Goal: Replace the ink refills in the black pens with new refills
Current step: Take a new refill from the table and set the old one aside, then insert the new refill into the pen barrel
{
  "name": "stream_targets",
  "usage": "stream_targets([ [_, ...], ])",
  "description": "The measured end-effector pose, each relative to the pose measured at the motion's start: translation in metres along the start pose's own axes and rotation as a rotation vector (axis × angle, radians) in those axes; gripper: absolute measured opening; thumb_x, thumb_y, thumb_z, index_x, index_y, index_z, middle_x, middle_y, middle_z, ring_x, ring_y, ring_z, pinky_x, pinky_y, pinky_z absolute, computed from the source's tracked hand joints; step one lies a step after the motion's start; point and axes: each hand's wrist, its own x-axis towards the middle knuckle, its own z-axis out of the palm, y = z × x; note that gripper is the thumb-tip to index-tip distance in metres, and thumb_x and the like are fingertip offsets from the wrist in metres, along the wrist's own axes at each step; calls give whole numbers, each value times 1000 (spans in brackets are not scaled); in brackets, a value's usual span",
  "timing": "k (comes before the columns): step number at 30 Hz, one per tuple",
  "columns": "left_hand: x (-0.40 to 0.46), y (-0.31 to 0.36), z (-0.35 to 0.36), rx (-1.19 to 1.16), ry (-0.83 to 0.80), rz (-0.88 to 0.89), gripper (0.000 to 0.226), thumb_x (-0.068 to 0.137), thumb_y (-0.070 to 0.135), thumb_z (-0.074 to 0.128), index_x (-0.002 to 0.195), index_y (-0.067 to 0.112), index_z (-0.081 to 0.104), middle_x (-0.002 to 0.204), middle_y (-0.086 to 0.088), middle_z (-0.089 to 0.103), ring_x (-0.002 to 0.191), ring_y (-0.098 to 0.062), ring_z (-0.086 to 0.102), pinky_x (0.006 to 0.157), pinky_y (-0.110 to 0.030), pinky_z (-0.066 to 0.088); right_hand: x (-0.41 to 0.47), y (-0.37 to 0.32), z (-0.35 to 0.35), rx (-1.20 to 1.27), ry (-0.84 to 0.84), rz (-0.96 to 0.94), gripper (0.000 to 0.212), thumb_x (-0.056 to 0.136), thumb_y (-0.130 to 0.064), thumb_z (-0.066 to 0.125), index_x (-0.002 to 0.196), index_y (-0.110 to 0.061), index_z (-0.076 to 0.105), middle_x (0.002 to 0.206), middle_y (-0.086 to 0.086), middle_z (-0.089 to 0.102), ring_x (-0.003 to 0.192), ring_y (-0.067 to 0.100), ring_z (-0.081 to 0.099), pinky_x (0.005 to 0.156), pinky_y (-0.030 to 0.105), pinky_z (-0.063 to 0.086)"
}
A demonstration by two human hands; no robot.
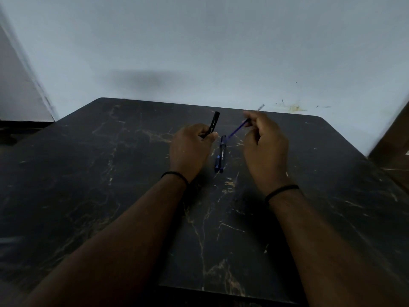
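My left hand [189, 149] grips a black pen barrel [213, 124] that points up and away, above the black marble table [110, 185]. My right hand [265, 142] pinches a thin blue ink refill [238, 129]; the refill slants down to the left toward the gap between my hands, and its pale far end sticks out past my fingers. Between the hands another black pen [222, 151] lies on the table with a small blue-and-black piece [217, 162] beside it.
The table stands against a pale wall [221, 52]. A brown wooden edge [394, 140] rises at the right, beyond the table's corner. The tabletop's near edge is at the bottom of the view.
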Motion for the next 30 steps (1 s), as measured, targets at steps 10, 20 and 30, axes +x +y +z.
stream_targets([
  [10, 0, 0, -1, 3, 26, 20, 17, 90, 33, 68, 91, 17, 74, 88, -1, 73, 79, -16, 66, 69, -32, 55, -2, -2, 1, 33, 117, -73, 23, 102, -27, 57, 81, -16, 59, 74, -1, 53, 64, 10, 46, 60, 11, 31],
  [20, -2, 2, 0, 69, -11, 91, 14, 89, 29, 69, 88, 16, 74, 82, -1, 71, 71, -16, 63, 63, -30, 50, -3, -6, 4, 187, 174, -78, 32, 102, -31, 47, 106, -7, 67, 94, 11, 70, 85, 23, 67, 74, 33, 54],
  [30, -2, 2, 1, 108, 19, 186, 14, 87, 27, 71, 96, 18, 77, 83, -1, 70, 72, -15, 60, 59, -24, 44, -4, -3, 8, 139, 78, -29, 20, 101, -25, 56, 101, -10, 68, 83, -1, 63, 73, 9, 55, 65, 9, 38],
])
